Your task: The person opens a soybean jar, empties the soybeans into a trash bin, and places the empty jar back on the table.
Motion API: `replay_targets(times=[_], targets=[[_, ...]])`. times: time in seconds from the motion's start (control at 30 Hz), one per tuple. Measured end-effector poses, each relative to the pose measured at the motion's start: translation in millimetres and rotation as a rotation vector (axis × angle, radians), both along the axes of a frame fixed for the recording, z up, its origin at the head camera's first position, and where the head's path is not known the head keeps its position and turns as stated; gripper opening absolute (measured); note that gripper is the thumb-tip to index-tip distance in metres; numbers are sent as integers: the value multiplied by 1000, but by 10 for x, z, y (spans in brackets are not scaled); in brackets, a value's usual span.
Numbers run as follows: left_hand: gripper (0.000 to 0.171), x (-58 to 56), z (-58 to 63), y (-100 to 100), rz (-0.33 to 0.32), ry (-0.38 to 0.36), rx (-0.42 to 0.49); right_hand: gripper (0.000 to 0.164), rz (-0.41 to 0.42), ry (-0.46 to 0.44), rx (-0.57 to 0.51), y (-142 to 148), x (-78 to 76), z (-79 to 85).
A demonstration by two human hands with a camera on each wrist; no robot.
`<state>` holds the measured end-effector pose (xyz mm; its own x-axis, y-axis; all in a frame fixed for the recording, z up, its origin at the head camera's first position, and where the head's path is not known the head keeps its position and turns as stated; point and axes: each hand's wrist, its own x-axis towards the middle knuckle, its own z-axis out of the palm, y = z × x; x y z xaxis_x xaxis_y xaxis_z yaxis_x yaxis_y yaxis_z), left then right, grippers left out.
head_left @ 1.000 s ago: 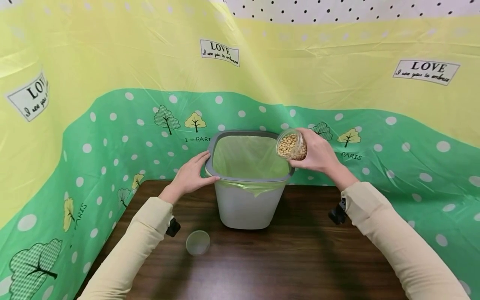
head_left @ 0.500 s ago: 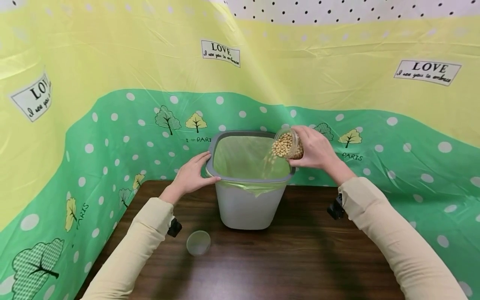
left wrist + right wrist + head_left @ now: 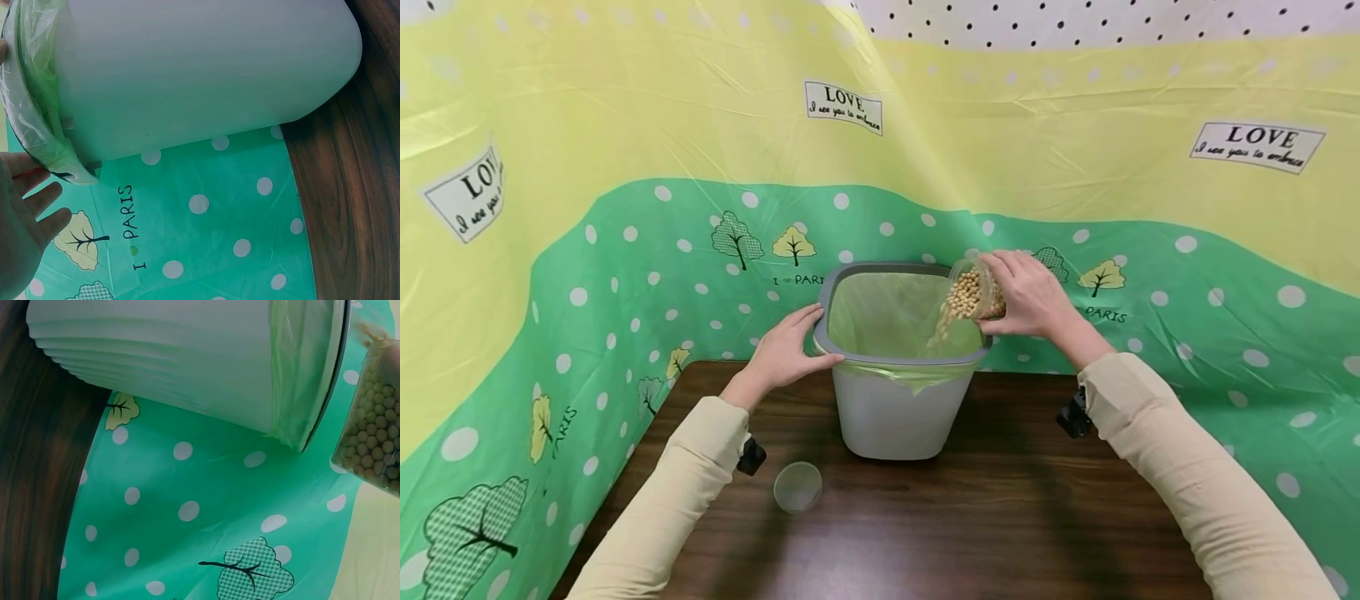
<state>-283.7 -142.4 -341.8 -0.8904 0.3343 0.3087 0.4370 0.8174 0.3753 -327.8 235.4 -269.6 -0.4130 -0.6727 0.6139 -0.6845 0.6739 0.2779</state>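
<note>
Jar (image 3: 987,292), gripped by right hand (image 3: 1030,296), tilts so beans (image 3: 964,294) enter the bin (image 3: 895,417), which spread left hand (image 3: 781,350) touches, seemingly steadying.

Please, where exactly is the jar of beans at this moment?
In the head view, the jar is right of centre, tilted in the right hand, above the right edge of the bin, with beans falling out.
</note>
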Motion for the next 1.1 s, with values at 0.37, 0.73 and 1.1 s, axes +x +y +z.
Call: replay_targets(times=[0.37,0.73,1.1], targets=[[84,12,-13,0,1,7,7,96,48,50,47,-44,-19,50],[84,12,-28,0,-11,19,26,97,54,75,116,-81,-13,113],[84,7,-43,-9,-7,16,23,96,70,108,144,-96,-18,171]])
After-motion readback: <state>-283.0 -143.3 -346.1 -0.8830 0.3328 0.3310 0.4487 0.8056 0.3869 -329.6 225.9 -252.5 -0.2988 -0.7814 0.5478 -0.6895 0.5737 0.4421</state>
